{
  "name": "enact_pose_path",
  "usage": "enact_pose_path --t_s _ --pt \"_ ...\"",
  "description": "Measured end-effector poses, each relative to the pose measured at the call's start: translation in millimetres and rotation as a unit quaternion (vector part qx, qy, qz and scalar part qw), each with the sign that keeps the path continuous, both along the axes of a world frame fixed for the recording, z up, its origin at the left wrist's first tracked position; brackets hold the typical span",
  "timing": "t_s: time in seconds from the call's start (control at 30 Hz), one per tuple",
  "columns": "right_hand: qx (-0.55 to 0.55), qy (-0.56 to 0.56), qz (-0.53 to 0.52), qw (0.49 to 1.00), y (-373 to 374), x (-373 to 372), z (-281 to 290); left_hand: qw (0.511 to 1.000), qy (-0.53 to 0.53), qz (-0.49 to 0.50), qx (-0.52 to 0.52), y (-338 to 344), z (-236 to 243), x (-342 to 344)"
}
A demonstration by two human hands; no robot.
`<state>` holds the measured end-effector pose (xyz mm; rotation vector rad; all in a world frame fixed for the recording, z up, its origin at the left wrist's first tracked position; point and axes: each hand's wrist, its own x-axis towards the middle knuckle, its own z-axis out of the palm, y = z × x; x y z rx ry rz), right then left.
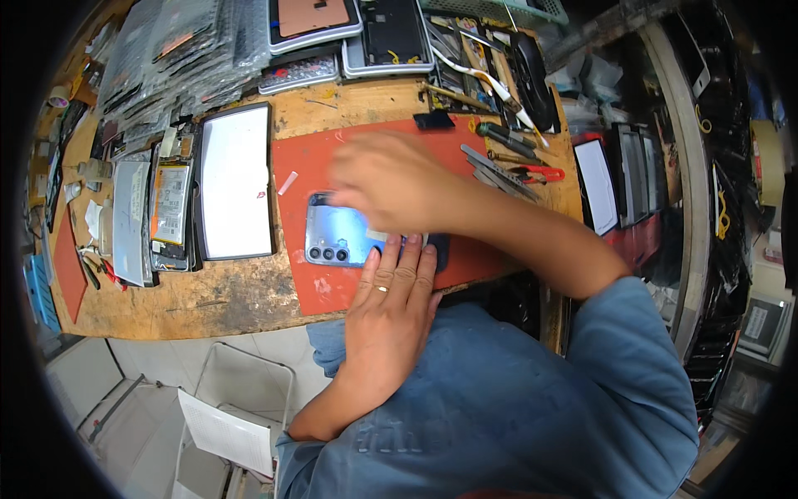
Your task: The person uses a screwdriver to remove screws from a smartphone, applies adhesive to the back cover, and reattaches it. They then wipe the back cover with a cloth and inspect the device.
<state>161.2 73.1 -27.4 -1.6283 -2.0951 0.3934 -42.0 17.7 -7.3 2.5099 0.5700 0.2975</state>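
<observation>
A shiny blue phone lies back side up on an orange-red mat, its three round camera lenses at the lower left. My left hand, with a ring on one finger, rests flat with fingers stretched out over the phone's near edge. A small whitish piece shows by its fingertips. My right hand hovers over the phone's far edge, fingers curled and smeared by motion. Whether it holds anything is hidden. To the left of the phone lies a small pale strip.
Left of the mat stand a white panel in a dark frame and an opened device with an orange battery. Bubble-wrapped parts and trays line the back. Tweezers, red-handled cutters and screwdrivers lie at the right.
</observation>
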Motion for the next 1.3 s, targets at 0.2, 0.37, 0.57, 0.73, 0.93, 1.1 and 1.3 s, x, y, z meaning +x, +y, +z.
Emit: enact_pose_path --t_s 0.2,0.37,0.57,0.73,0.93,1.1,1.3 --pt "-0.11 0.023 -0.087 0.99 -79.6 42.0 38.5 1.0 -0.005 -0.002 -0.013 -5.6 -2.5 2.8" --pt "-0.061 -0.017 -0.009 0.998 27.2 -21.4 9.3 1.0 0.011 -0.013 0.017 3.6 2.7 1.2" --pt "-0.042 0.011 -0.04 0.998 -66.1 45.5 19.7 0.995 -0.086 0.024 -0.034 4.8 -0.2 4.1" --pt "0.048 0.106 -0.252 0.961 -131.0 14.2 15.2 0.994 -0.1 0.033 -0.024 -3.5 -2.4 8.7" --pt "0.118 0.058 -0.301 0.945 -167.0 -48.5 6.5 0.998 -0.058 0.003 -0.039 6.9 5.4 2.6" --pt "0.156 -0.015 -0.273 0.949 -139.3 -13.6 -2.4 0.989 -0.09 0.025 -0.113 38.6 5.7 -1.0" --pt "0.165 -0.08 -0.201 0.962 -164.3 -38.8 4.0 0.913 -0.305 0.216 -0.165 56.0 5.5 -40.3"
